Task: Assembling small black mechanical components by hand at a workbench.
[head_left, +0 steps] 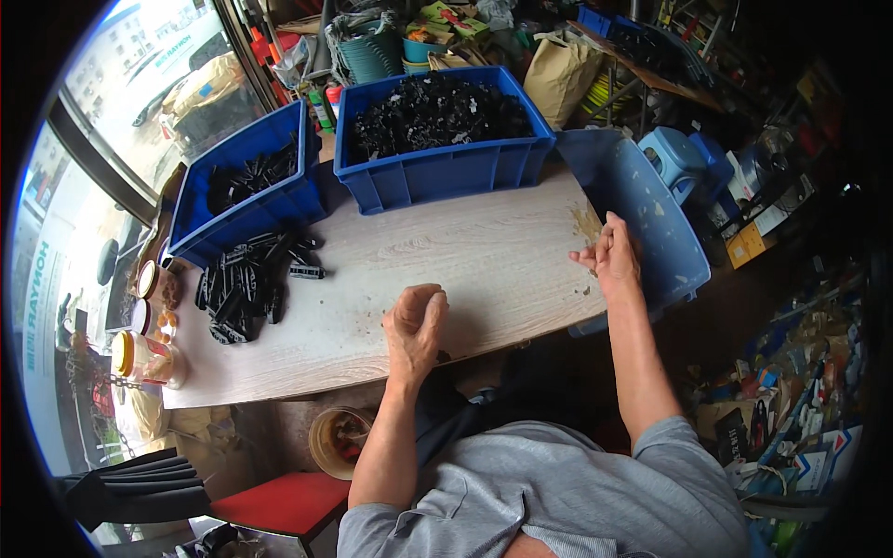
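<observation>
Blue: 2 crates beyond my table hold black parts; more lie piled left. My left hand curls loosely, seemingly empty; my right hand, fingers together, rests on the table's edge.

Both hands, left and right, rest on the wooden table.

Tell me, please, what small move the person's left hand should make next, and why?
Probably reach left to the heap of black plastic parts: the left hand rests curled on the pale wooden table, seemingly empty, and the right hand sits at the table's edge.
</observation>
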`<state>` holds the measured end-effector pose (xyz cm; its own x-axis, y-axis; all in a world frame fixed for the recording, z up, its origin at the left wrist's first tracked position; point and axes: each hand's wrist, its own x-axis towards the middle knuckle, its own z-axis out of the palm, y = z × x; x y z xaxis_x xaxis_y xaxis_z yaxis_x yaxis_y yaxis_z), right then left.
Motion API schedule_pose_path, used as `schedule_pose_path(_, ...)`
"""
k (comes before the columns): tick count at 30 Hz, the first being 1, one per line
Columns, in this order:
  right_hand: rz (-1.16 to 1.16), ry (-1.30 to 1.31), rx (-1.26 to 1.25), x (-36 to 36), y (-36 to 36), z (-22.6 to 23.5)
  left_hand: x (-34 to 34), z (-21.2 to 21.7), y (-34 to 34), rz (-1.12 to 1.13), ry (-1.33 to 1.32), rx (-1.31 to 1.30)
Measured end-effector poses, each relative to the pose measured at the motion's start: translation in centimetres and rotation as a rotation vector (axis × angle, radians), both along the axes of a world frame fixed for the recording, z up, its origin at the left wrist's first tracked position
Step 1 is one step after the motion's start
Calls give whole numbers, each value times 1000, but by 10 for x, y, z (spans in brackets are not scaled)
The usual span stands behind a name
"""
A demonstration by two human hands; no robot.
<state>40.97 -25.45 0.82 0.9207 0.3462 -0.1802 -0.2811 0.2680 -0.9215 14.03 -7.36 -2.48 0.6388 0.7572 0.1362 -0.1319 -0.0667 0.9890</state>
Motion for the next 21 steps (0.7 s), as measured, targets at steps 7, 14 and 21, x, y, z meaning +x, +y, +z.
schedule_pose_path(7,31,-50,-58,-3,42,7,5,19,1,-57,30,65)
schedule_pose_path(14,-16,-71,-54,21,75,-7,67,93,26,177,133,992)
schedule_pose_path(21,-25,-91,-51,26,87,-11,174,126,86,280,273,1233)
